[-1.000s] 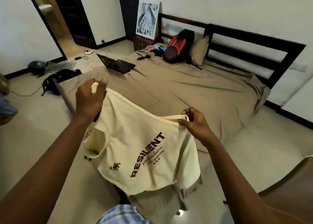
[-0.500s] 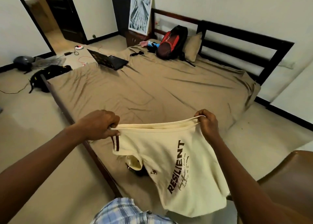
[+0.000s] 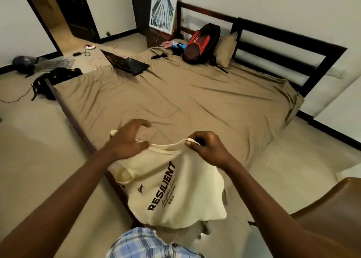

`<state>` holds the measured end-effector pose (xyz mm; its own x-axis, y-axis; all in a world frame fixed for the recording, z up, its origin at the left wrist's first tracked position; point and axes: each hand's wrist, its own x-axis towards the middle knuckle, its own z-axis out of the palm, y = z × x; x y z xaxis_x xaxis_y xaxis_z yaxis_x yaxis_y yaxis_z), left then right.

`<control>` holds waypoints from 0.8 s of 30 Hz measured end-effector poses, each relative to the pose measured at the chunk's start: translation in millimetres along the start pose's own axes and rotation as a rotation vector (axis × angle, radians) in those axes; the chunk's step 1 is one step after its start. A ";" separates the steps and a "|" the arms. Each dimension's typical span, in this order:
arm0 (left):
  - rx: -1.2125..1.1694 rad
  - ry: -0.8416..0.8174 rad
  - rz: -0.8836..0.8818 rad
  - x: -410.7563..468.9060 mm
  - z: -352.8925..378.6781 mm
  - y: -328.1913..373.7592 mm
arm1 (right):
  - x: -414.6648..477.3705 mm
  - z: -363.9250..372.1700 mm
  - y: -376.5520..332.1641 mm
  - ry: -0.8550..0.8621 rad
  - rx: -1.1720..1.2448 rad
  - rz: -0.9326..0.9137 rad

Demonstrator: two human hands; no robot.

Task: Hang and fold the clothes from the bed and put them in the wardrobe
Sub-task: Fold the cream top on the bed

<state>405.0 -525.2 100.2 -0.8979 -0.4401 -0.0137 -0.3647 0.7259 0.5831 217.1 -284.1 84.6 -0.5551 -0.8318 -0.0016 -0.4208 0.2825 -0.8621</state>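
Over the wrinkled bed (image 3: pixel 195 101), the right hand (image 3: pixel 209 150) pinches limp cream T-shirt (image 3: pixel 185 199); grip of blurred left hand (image 3: pixel 127 140) unclear.

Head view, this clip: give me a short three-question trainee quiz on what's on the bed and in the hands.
1. True or false: the laptop on the bed is folded closed.
2. What lies right beside the pillow? A, a suitcase. B, a backpack. C, a guitar.
3. Fill in: the big word printed on the cream T-shirt, whose edge is pinched in the right hand grip, is ____.

Key: 1 false, it stands open. 2 B. 3 RESILIENT.
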 end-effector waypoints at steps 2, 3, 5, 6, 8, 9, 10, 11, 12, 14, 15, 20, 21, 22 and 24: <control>-0.194 -0.092 0.157 -7.1 24.3 36.8 | 5.0 16.4 -19.3 -0.024 0.145 0.008; -0.273 -0.103 0.178 -8.4 33.7 48.8 | 6.7 23.2 -28.6 -0.024 0.205 -0.003; -0.444 -0.061 0.180 -5.8 39.8 59.3 | 8.5 28.6 -43.8 0.011 0.301 -0.043; -0.514 -0.017 0.171 -4.2 37.7 60.0 | 8.4 26.8 -46.7 0.018 0.346 -0.047; -0.582 0.094 0.134 -2.8 30.7 53.8 | 4.0 16.4 -44.0 -0.052 0.411 -0.018; -0.593 0.144 0.123 -3.6 27.1 50.8 | 0.2 10.7 -36.9 -0.129 0.390 0.015; -0.600 0.184 0.120 -4.5 24.2 46.0 | -5.0 6.2 -28.8 -0.216 0.321 0.052; -0.607 0.214 0.126 -5.9 21.0 42.0 | -9.9 3.8 -17.0 -0.289 0.217 0.087; -0.607 0.238 0.132 -7.8 16.6 39.4 | -14.5 2.9 -5.4 -0.338 0.106 0.111; -0.596 0.290 0.137 -10.5 7.8 35.5 | -24.6 3.2 18.4 -0.343 -0.060 0.158; -0.591 0.319 0.137 -11.9 3.8 33.9 | -29.8 2.6 27.3 -0.317 -0.114 0.177; -0.547 0.470 0.051 -20.3 -9.8 19.2 | -47.6 -12.1 52.1 -0.202 -0.174 0.228; -0.546 0.494 0.032 -22.9 -11.8 17.0 | -49.4 -15.9 56.4 -0.188 -0.178 0.251; -0.541 0.517 0.016 -25.7 -14.0 15.5 | -51.2 -20.6 58.2 -0.179 -0.178 0.268; -0.511 0.552 -0.009 -30.7 -16.3 13.7 | -56.5 -31.3 60.0 -0.163 -0.113 0.282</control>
<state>431.6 -510.3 121.9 -0.5920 -0.7437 0.3107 -0.0905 0.4444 0.8912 200.8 -205.1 48.8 -0.5429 -0.7764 -0.3201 -0.3494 0.5554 -0.7546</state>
